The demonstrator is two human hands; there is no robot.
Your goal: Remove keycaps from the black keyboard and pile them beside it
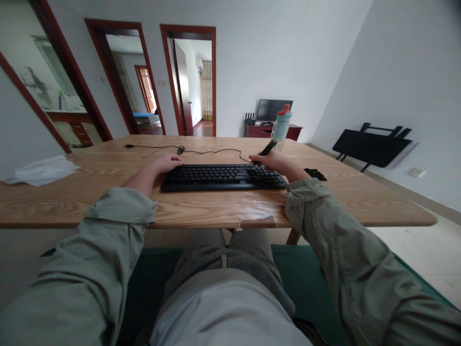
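A black keyboard [221,177] lies across the middle of the wooden table [108,202], its cable [201,152] trailing to the far left. My left hand [166,164] rests on the keyboard's left end, fingers curled over its far corner. My right hand [274,161] is closed round a slim black tool [268,147], its tip touching the keys at the keyboard's right end. A small pile of black keycaps [315,173] lies on the table just right of my right wrist.
A clear water bottle [281,127] with a red cap stands behind my right hand. A white cloth or paper [41,170] lies at the table's left edge. A folded black table [372,146] leans on the right wall. Doorways open at the back.
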